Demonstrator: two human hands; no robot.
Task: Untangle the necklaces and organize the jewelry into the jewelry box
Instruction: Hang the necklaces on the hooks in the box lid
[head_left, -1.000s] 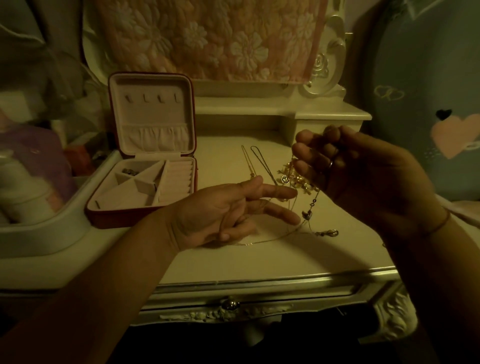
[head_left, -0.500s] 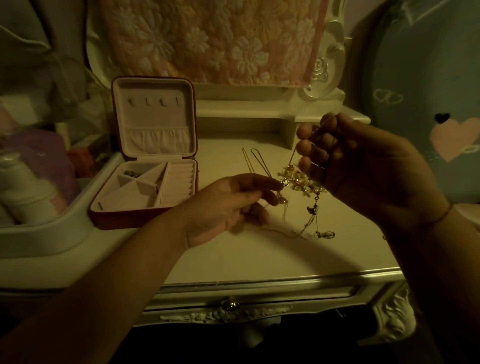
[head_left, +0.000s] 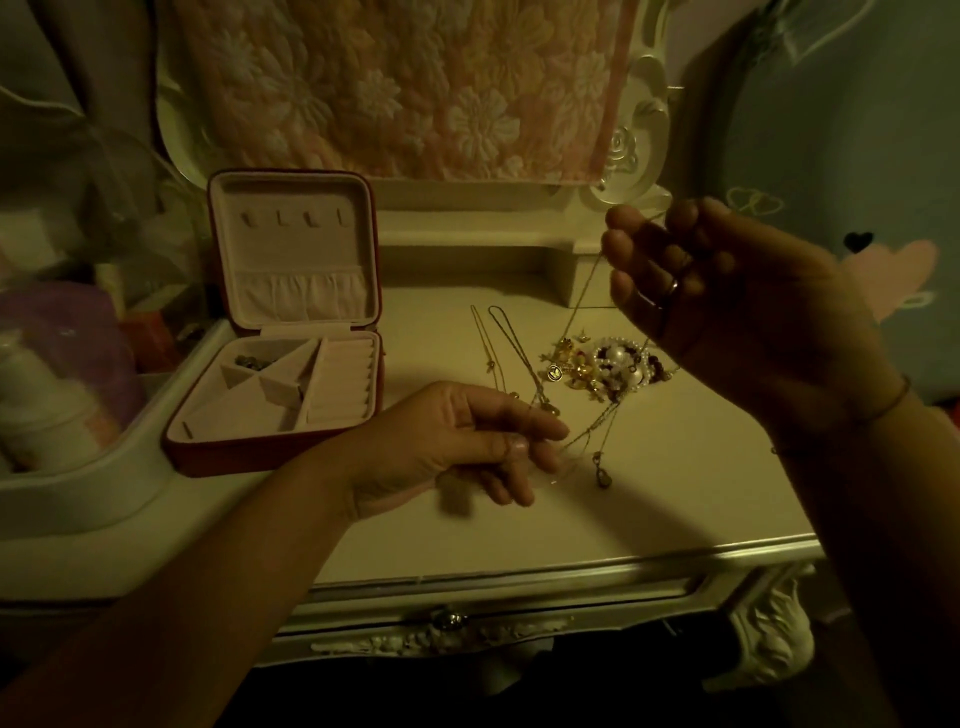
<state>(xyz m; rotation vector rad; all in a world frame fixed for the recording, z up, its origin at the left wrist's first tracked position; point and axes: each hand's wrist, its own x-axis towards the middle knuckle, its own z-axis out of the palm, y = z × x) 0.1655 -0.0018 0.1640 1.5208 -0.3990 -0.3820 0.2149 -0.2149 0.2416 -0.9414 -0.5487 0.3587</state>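
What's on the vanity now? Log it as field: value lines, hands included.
surface: white vanity table
jewelry box: open, left of hands, small dark item in one rear compartment
jewelry pile: pearls and gold pieces, on table
loose chains: lying beside pile
left hand: low, pinching a thin chain
right hand: raised, holding chain up

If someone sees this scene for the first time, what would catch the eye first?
Probably the raised right hand, pinching a thin gold chain that hangs down to the jewelry pile on the vanity. Next, the open red jewelry box at left, its compartments almost empty.
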